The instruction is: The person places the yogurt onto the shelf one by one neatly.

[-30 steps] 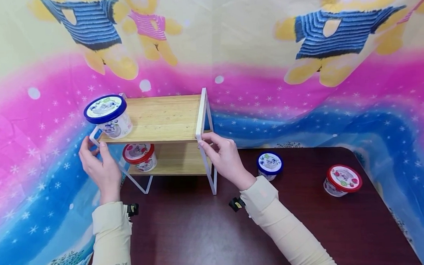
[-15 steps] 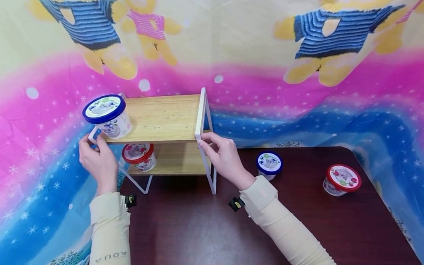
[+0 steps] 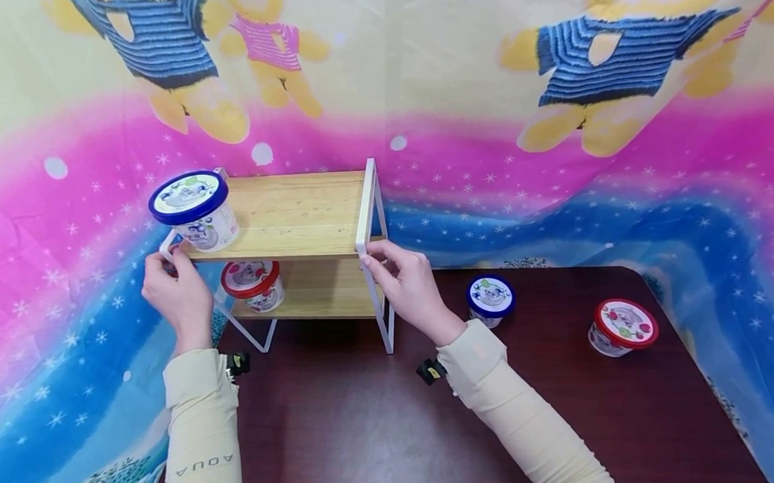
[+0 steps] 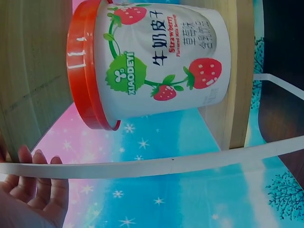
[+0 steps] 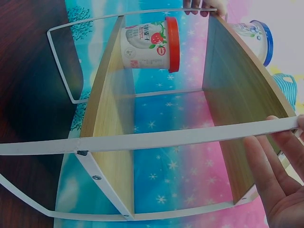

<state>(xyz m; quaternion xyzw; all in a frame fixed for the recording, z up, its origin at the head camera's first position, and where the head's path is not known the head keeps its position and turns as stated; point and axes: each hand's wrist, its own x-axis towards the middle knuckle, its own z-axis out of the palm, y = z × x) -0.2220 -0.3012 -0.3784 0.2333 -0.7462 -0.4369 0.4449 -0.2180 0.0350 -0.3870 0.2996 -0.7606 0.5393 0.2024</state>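
Observation:
A two-tier shelf rack (image 3: pixel 300 211) with wooden boards and a white metal frame stands on the table. My left hand (image 3: pixel 180 300) grips the frame at its front left upper corner; in the left wrist view its fingers (image 4: pixel 43 187) curl round the white bar. At the front right upper corner, my right hand (image 3: pixel 410 284) pinches the frame between thumb and fingers. A blue-lidded tub (image 3: pixel 212 229) sits on the top board's left end, beside my left hand. Below it, a red-lidded strawberry milk tub (image 4: pixel 166 57) stands on the lower board.
Right of the rack, another blue-lidded tub (image 3: pixel 491 298) and another red-lidded tub (image 3: pixel 621 326) stand on the dark wooden table (image 3: pixel 344 426). A patterned cloth (image 3: pixel 448 151) with bears and snowflakes hangs close behind the rack and along both sides.
My left hand has shifted slightly up along the frame's corner, its thumb now closer under the blue-lidded tub. The right hand keeps its place, and the rack and tubs look unmoved.

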